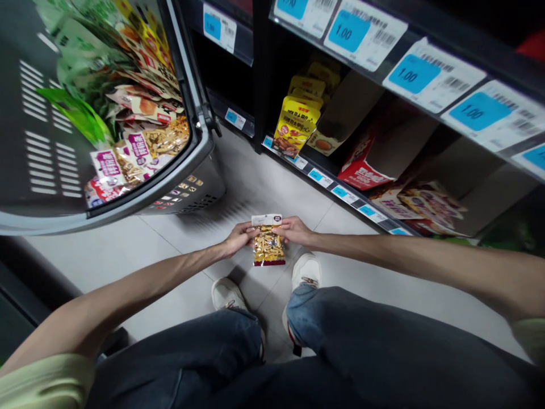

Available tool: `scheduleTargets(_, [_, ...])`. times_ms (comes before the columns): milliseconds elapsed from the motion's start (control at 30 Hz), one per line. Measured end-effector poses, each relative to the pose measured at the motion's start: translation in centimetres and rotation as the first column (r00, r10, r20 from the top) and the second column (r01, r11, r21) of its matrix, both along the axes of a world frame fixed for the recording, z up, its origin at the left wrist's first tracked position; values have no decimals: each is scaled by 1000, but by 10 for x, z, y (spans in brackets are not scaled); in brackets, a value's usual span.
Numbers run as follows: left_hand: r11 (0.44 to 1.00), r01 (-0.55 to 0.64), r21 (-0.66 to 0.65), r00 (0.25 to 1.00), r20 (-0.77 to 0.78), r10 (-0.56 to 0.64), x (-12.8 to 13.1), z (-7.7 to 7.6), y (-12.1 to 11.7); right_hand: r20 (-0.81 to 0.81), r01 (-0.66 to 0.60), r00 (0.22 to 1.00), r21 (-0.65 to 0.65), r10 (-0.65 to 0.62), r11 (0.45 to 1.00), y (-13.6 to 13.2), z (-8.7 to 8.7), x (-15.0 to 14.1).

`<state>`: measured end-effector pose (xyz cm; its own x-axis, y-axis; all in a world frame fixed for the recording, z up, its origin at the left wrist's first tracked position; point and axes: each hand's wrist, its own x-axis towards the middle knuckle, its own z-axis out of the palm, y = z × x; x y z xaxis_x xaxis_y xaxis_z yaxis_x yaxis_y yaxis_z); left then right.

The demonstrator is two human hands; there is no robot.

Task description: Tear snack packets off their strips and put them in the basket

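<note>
- A left hand (237,238) and a right hand (297,230) pinch a snack packet (269,245) by its upper sides, thumbs across the front, above a tiled floor (166,250).
- The packet hangs upright between them; a light, even pinch near the edges suits its thin film, sparing the contents and leaving the front readable.
- Glossy, clear plastic shows knobbly golden pieces beneath a flat pale header, with a dark red band along the bottom.
- Beyond the left hand, a rigid gray basket (208,182) with slotted walls holds crinkled packets (140,153).
- Beyond the right hand, slick yellow pouches (296,122) and an open red carton (361,173) sit on a dark shelf behind a strip of price labels.
</note>
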<state>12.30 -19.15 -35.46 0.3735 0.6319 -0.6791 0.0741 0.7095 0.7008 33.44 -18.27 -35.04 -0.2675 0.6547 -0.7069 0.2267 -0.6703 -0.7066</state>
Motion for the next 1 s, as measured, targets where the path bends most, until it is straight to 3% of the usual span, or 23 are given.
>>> scheduleTargets(400, [999, 5, -32, 1000, -21, -5, 1, 6, 4, -49, 31, 998, -32, -33, 999, 3, -6, 0])
scheduleTargets(700, [998, -6, -66, 999, -50, 3, 2, 0, 6, -49, 96, 993, -121, -103, 988, 7, -1, -1])
scheduleTargets(1000, [998, -38, -57, 998, -61, 35, 4, 8, 7, -28, 87, 995, -117, -91, 989, 7, 1, 1])
